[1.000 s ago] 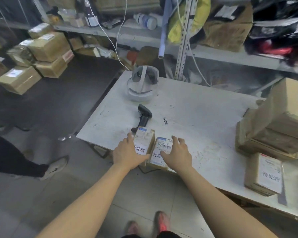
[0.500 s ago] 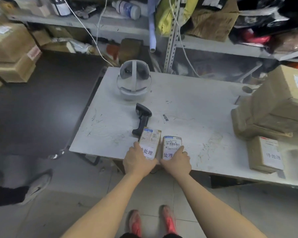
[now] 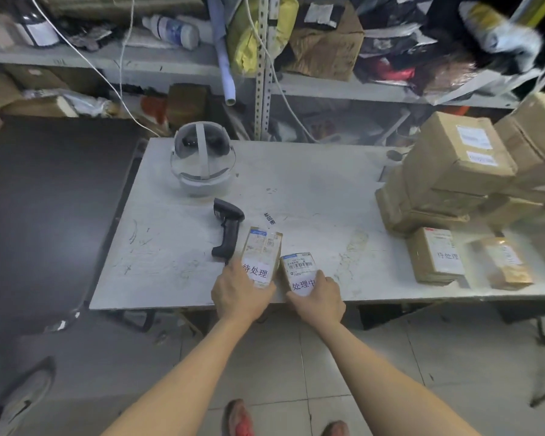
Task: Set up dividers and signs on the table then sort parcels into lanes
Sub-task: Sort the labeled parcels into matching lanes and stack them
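Sign setup is the step in hand. At the tabletop's (image 3: pixel 312 190) 6 o'clock edge, the left hand (image 3: pixel 239 294) grasps one sign box (image 3: pixel 261 250) and the right hand (image 3: pixel 320 298) grasps the neighbouring sign box (image 3: pixel 298 265) (side by side). Next they likely need spreading into lanes; parcels (image 3: pixel 453 171) wait at 3 o'clock.

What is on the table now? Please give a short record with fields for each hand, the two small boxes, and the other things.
left hand: grips the near end of the left box, sign 待处理
right hand: grips the near end of the right box, sign 处理中
boxes: side by side at the near edge of the table
scanner: lies close on the left of the left box
headset: far left part of the table
parcel stack: right end of the table
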Available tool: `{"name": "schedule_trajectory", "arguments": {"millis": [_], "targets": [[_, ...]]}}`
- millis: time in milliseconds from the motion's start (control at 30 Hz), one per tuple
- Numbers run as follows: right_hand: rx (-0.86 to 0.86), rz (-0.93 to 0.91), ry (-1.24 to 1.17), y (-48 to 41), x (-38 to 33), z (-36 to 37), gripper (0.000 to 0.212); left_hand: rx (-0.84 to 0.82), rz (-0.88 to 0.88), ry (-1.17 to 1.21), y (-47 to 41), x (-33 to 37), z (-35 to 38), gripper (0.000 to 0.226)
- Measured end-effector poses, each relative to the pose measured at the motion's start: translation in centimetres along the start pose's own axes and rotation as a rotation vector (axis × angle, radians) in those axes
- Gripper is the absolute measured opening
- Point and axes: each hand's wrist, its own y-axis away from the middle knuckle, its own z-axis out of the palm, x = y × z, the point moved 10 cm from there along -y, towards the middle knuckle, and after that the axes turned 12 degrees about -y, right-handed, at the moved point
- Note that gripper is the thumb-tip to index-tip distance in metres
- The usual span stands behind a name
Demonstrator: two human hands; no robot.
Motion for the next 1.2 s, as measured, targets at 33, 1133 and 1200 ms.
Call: {"name": "schedule_trajectory", "arguments": {"millis": [33,1133,1200], "targets": [[0.01,0.011,-0.016,0.1,0.5,-0.5,0.066,0.01,0.011,0.001,0.1,0.6,-0.3,0.075],[0.384,-0.072,-0.271,-8.7,22.7,-43.9,0.06,0.141,0.247,-0.028,14.4,41.3,0.6,0.078],[0.406,-0.044,-0.252,-10.1,24.1,-45.2,0.058,0.122,0.253,-0.035,14.1,42.8,2.2,0.08]]}}
